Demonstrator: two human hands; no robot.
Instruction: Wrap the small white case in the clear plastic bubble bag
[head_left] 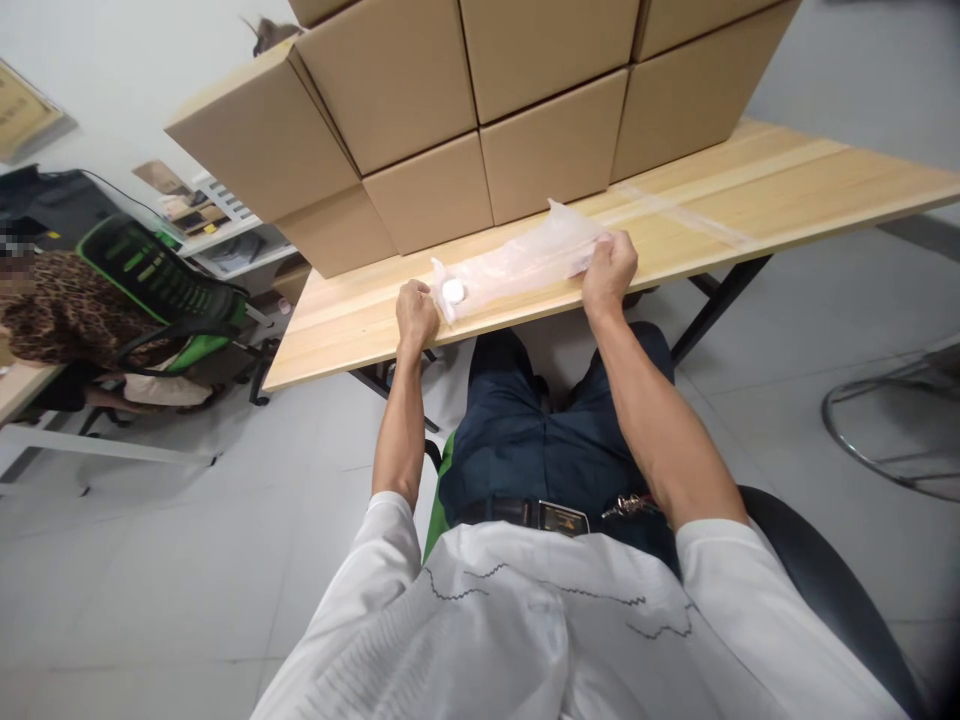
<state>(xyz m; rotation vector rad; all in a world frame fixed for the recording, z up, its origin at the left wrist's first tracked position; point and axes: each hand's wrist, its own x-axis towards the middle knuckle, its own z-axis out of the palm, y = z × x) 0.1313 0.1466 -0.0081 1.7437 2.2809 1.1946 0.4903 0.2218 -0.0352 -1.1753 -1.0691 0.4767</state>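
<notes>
A translucent, pale pink plastic wrap [517, 265] lies stretched along the front of the wooden table [341, 315]. On its left end rests a small white rounded object [454, 291]. My left hand [417, 313] is closed at the wrap's left end, just beside the white object, fingers curled. At the other end my right hand [609, 270] is closed round the wrap's gathered edge. Whatever else may lie inside the wrap is too unclear to tell.
Stacked brown cardboard boxes [431, 190] stand along the table's back. At the left, a person in leopard print [64, 300] is beside a green-backed chair [139, 265] and shelves [232, 250]. A metal-framed chair [862, 455] is at the right.
</notes>
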